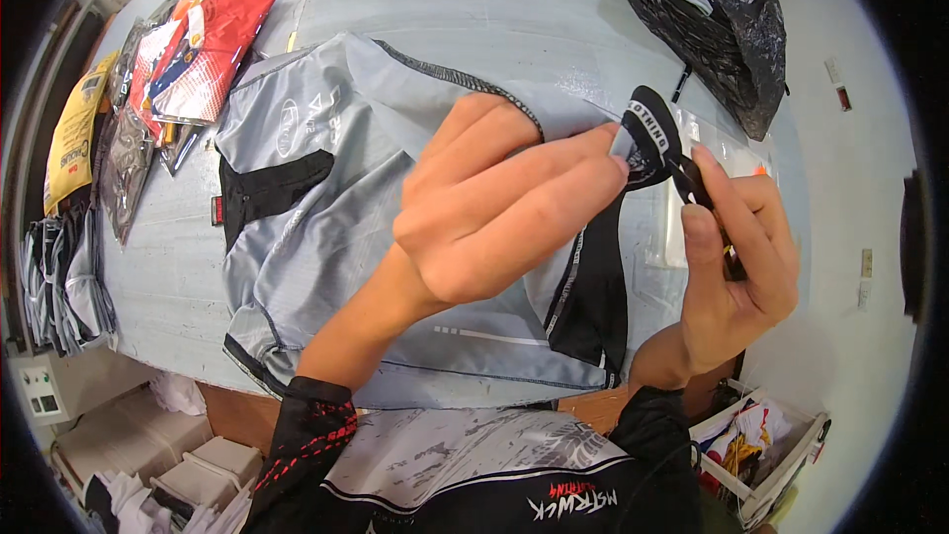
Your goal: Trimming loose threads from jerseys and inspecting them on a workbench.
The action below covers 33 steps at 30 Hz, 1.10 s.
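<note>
In the head view, the left hand [504, 213] pinched the black edge band [647, 138] of a grey garment [301, 247] spread on the table [455, 0]. The right hand [739, 262], fingers curled, gripped a slim dark tool [694, 184], partly hidden, just beside the band.

a clothes workshop around you, a wide pale table [415, 5] before you, a grey jersey [297, 178] spread there, folded clothes [211, 54] in clear bags, boxes [129, 440] down by your left
</note>
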### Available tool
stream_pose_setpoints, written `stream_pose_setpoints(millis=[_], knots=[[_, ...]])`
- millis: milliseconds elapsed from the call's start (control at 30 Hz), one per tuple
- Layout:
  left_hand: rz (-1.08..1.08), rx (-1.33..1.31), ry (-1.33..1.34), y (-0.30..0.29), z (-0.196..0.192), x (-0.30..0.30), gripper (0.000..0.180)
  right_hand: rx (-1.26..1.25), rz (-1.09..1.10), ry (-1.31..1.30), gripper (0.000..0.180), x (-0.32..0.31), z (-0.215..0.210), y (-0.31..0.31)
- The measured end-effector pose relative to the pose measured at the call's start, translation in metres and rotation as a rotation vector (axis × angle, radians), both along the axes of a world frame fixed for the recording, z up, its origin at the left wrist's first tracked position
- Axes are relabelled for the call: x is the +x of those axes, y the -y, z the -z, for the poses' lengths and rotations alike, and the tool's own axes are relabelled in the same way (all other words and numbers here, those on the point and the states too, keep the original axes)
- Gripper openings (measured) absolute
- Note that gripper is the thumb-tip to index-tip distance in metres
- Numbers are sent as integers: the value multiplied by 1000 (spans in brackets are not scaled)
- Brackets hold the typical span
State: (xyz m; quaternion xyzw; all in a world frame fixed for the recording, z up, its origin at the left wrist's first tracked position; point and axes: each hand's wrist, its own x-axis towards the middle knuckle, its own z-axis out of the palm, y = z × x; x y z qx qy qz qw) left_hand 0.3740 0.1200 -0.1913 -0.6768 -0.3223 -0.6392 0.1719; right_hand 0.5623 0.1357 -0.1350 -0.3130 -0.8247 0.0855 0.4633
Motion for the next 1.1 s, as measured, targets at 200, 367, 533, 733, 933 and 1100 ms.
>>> stream_pose_setpoints(millis=[200, 367, 533, 733, 933, 1100], knots=[[-9, 48, -57, -3, 1, -1, 27, 6, -6, 3, 33, -6, 2, 4], [-21, 82, -58, -6, 3, 1, 26, 6, 59, 19, 33, -9, 7, 4], [-21, 131, -51, -11, 4, -1, 27, -76, 117, -116, 28, -9, 10, 0], [0, -12, -64, -1, 2, 7, 26, -772, -235, -353, 46, -7, 27, -26], [44, -67, -72, -4, 2, 8, 26, -929, -197, -830, 14, -1, 29, -48], [46, -85, -50, -5, 3, 7, 27, -1027, -324, -769, 11, 4, 31, -45]])
